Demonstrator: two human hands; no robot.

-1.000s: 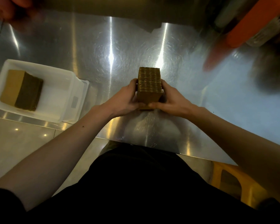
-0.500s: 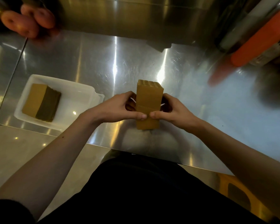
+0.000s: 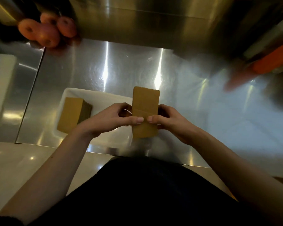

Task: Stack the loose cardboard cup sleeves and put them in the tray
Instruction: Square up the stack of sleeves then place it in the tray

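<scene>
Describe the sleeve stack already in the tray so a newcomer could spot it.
On the steel counter sits a white tray. At its left end lies a brown sleeve stack. Unlike the upright stack gripped between both hands, nobody touches it.

Dim, warm-toned light overall; the steel counter (image 3: 178, 101) throws back bright vertical streaks of glare from overhead and a hazy bluish wash on its right side. Wide-angle bending curves the edges. The orange objects (image 3: 47, 30) at upper left and the upper right corner are smeared with blur
</scene>
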